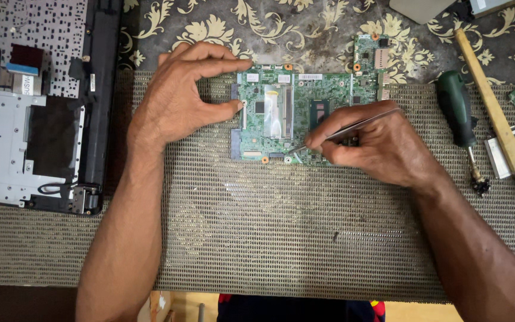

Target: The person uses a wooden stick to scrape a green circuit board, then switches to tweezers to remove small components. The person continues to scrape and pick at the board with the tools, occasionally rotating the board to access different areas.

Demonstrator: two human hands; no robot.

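Fingers of the left hand (180, 98) pinch the left edge of the green circuit board (296, 113) at upper centre on the woven mat (269, 238) — right hand (382, 146) grips metal tweezers (353, 126), tips on the board.

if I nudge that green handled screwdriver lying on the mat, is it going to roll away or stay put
The screwdriver has a rounded handle, so a sideways push would probably start it rolling. The woven mat under it looks coarse and grippy, which likely stops it soon. It looks stiff and handle-heavy, so lifted by the tip it might tilt back.
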